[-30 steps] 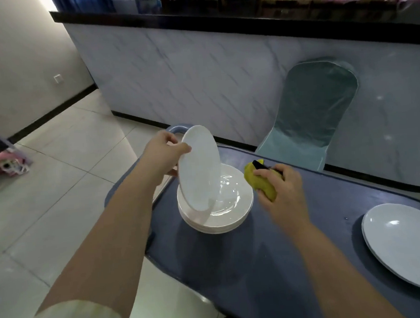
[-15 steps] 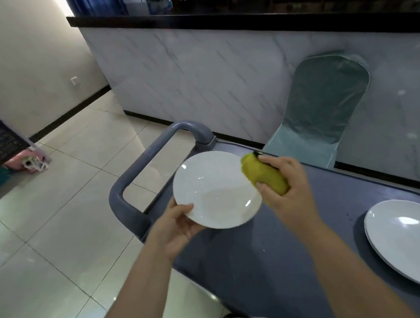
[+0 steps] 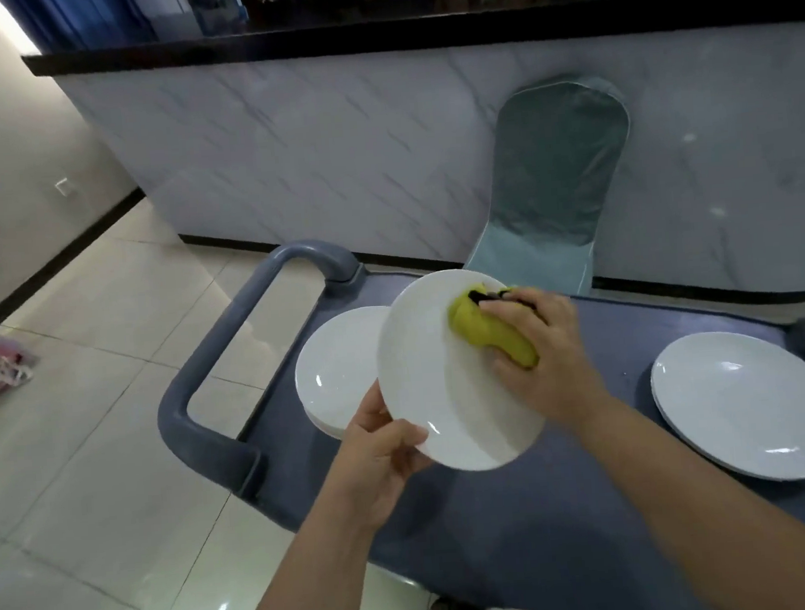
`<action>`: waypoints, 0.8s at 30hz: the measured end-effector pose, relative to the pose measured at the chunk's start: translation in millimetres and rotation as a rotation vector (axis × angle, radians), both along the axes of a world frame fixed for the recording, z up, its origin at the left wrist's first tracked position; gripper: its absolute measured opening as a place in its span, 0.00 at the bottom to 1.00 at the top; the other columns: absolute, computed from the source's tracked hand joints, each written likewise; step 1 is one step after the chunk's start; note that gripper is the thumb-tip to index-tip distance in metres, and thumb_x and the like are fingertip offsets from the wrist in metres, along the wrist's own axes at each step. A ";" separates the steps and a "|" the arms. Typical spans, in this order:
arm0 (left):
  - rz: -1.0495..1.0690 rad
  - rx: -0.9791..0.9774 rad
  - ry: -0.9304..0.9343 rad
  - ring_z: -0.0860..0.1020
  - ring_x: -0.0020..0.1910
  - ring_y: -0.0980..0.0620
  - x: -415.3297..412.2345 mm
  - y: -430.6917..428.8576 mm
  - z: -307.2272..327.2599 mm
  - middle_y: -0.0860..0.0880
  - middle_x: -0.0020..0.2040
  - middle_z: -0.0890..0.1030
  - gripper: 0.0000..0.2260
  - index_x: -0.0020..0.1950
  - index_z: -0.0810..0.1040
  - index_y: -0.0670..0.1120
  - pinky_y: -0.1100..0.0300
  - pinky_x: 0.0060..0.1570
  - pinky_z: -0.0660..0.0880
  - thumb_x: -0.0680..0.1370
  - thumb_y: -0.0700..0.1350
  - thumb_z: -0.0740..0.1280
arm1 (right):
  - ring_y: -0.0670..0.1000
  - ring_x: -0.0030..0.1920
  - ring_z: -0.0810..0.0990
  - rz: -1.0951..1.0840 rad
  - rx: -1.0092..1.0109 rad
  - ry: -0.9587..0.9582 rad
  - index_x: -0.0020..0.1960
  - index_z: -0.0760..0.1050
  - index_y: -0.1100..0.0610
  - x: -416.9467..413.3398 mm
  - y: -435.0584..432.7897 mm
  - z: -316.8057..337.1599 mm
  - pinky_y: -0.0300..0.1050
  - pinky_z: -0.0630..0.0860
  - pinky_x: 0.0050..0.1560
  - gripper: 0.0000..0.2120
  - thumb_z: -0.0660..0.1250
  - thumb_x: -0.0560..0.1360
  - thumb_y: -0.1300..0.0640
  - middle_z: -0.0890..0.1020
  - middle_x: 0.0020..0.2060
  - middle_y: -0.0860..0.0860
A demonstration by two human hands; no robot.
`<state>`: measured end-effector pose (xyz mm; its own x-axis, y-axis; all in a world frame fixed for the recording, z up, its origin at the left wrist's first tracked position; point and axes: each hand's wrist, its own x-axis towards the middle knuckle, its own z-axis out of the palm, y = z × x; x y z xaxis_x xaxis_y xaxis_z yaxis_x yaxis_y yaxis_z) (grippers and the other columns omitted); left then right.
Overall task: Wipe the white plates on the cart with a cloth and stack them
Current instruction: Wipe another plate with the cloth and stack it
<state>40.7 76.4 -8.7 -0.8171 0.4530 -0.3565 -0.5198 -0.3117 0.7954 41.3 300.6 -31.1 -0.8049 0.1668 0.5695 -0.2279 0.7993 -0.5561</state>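
Spanning the lower right of the frame, the blue-grey cart [image 3: 504, 559] bears a white plate [image 3: 750, 404] at right and a stack of plates [image 3: 334, 376] at centre-left. Above that stack, tilted toward the camera, is the held plate [image 3: 435, 397]: glazed, stiff, likely slick and breakable, so best taken at the rim. The left hand [image 3: 377, 454] does so, its grip pinching the lower-left rim, thumb on top. The right hand [image 3: 542, 357] has its grip curled round the yellow cloth [image 3: 483, 332], soft and bunched, pressed on the plate's upper face.
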 end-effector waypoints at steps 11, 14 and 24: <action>-0.103 -0.063 0.091 0.82 0.51 0.47 -10.4 28.5 -6.0 0.48 0.55 0.83 0.31 0.63 0.78 0.50 0.47 0.42 0.81 0.65 0.26 0.64 | 0.59 0.61 0.71 -0.065 -0.005 -0.127 0.66 0.71 0.41 72.1 30.1 -48.0 0.46 0.65 0.66 0.25 0.68 0.70 0.52 0.69 0.64 0.43; -0.187 -0.069 0.087 0.81 0.50 0.47 -4.1 46.7 -5.3 0.47 0.53 0.83 0.28 0.60 0.80 0.50 0.46 0.45 0.80 0.66 0.26 0.64 | 0.59 0.60 0.71 -0.308 -0.130 -0.061 0.65 0.74 0.45 30.5 34.6 -13.7 0.34 0.56 0.66 0.23 0.67 0.70 0.51 0.70 0.61 0.43; -0.177 -0.059 0.089 0.82 0.51 0.49 -16.5 57.6 -3.3 0.49 0.54 0.84 0.30 0.63 0.77 0.50 0.48 0.50 0.79 0.71 0.21 0.57 | 0.54 0.60 0.70 -0.106 0.061 -0.132 0.66 0.71 0.43 84.8 55.8 -47.8 0.43 0.62 0.67 0.27 0.69 0.68 0.56 0.70 0.63 0.47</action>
